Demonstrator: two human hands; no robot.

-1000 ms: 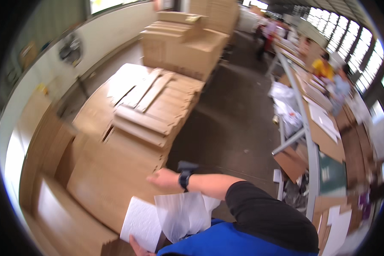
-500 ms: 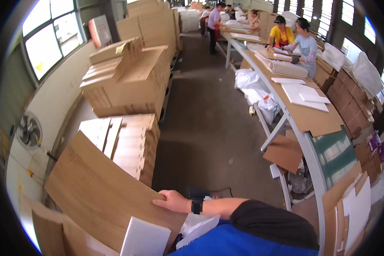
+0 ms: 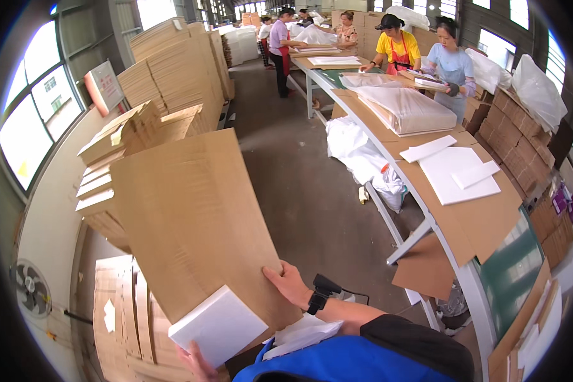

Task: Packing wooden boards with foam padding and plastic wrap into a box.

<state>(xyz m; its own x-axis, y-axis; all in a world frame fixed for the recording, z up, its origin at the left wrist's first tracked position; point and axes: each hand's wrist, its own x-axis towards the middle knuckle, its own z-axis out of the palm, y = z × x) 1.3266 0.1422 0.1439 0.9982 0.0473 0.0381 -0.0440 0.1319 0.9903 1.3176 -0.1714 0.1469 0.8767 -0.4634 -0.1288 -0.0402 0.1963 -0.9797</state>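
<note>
A large light-brown wood-grain board is held up in front of me, tilted, its far end pointing toward the stacks. My right hand, with a black band on its wrist, grips the board's right edge, thumb on top. Against the board's near end lies a thick white foam slab. At the slab's lower left edge my left hand is closed on it; whether those fingers also hold the board is hidden. Crumpled white plastic lies by my blue garment.
Flat cardboard lies below left, with carton stacks beyond. On the right, a long table carries white foam sheets and a wrapped pack. Two people work across it, others farther off. A fan stands left.
The board has swung up and to the right, its far end now pointing away from me. My left hand has come into view at the foam slab. My right hand still grips the board's edge.
</note>
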